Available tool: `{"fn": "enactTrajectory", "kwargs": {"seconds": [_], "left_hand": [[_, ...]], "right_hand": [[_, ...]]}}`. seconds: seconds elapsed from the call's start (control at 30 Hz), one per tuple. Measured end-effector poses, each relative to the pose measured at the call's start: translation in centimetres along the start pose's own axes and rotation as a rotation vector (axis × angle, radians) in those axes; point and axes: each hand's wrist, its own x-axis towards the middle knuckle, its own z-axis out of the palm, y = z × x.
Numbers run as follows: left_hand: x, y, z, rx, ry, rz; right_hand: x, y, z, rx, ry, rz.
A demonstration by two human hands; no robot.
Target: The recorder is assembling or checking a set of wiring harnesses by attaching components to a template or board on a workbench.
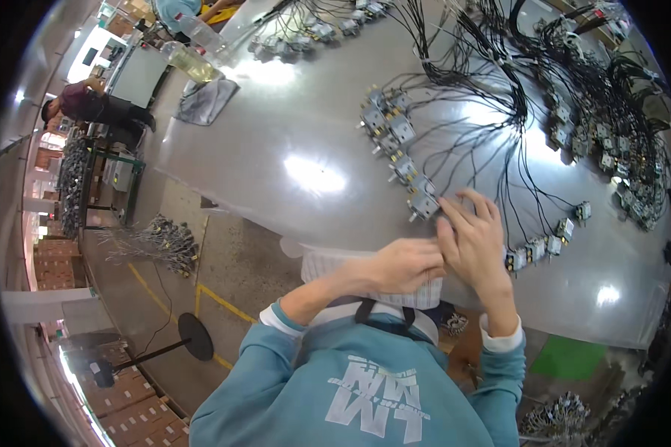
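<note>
My left hand (408, 266) is closed, fingers curled together, just over the near table edge. What it may hold is too small or hidden to make out. Beside it, my right hand (476, 246) has its fingers apart and partly bent, its thumb close to the left fingertips. Near the right fingertips lies a small boxy metal motor (424, 205) with a short shaft, the closest of a slanting row. Thin black wires (462, 153) run from these motors to a bundle. Another short row of metal motors (535, 251) lies to the right of my right hand.
Large heaps of wired metal parts (611, 149) cover the right side of the table (276, 201). More lie at the far edge. A grey cloth (207, 101) and a bottle of yellowish liquid (190, 62) stand far left. A person (93, 104) is beyond; another sits across.
</note>
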Motion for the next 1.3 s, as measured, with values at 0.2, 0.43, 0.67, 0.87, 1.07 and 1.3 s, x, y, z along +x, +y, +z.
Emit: {"fn": "enactTrajectory", "kwargs": {"seconds": [0.2,0.43,0.67,0.87,1.07,1.3], "left_hand": [[0.3,3.3,-7.8,-0.19,-0.109,-0.323],[2.5,3.0,-13.2,-0.134,0.065,-0.273],[4.9,-1.3,-7.3,-0.013,0.104,-0.467],[5.2,-1.8,-4.7,-0.067,0.143,-0.419],[6.1,-1.3,-4.3,-0.08,0.116,-0.45],[6.4,-0.8,-5.0,-0.086,-0.091,-0.425]], "right_hand": [[-3.0,0.6,-3.7,0.102,-0.113,-0.018],[-1.1,-2.3,-6.0,-0.028,-0.131,-0.065],[-4.5,-0.5,-1.5,0.744,0.185,0.331],[-4.6,-1.5,3.0,1.105,0.071,0.61],[-7.5,0.4,4.4,1.066,0.061,0.699],[-7.5,1.3,1.5,1.002,-0.084,0.687]]}}
